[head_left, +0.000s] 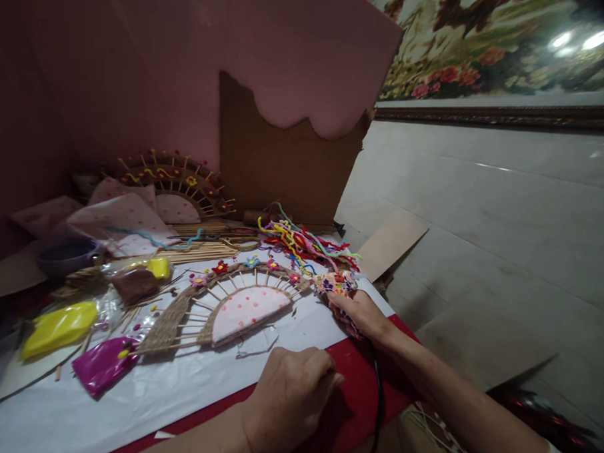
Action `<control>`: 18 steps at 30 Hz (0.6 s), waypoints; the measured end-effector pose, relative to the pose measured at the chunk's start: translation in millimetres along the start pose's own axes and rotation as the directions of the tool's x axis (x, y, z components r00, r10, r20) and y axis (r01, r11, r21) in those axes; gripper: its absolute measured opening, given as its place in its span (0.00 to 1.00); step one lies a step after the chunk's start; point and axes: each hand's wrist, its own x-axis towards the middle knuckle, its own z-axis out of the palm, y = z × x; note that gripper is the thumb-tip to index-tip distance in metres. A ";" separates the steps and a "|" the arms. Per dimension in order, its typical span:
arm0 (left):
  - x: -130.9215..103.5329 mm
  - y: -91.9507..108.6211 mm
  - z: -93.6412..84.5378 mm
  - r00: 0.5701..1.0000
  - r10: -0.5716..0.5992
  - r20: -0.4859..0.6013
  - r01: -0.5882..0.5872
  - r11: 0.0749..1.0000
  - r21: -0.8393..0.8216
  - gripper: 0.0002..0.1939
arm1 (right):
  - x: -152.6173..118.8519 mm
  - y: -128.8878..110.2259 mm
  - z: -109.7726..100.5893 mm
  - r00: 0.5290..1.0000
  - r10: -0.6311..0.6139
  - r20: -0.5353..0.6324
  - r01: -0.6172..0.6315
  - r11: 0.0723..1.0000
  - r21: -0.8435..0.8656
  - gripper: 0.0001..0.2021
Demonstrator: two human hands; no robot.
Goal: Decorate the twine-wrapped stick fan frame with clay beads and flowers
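My left hand (292, 394) is closed in a fist over the red front edge of the table; whether its fingers hold anything is hidden. My right hand (360, 314) is wrapped round a flower-patterned cloth-like item (337, 283), from which a black cord hangs down. That item is beside the right end of a fan-shaped craft piece (173, 322), made of twine and thin sticks, with small colored flowers along its arch and a dotted pink half-circle (250, 313) at its middle. The piece lies on white paper (203, 384).
Clay packets in yellow (61, 328) and magenta (105, 366) lie left. Behind are colorful pipe cleaners (307, 246), sticks (203, 251), scissors (237, 241), a bowl (68, 257) and another fan-shaped piece (180, 178). Brown cardboard (284, 167) stands at the back.
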 end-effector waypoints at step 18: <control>-0.1 1.2 -1.9 0.999 -0.012 0.040 0.013 1.000 -0.004 0.09 | -1.7 -0.8 1.3 1.000 0.015 0.019 -0.017 0.998 0.056 0.17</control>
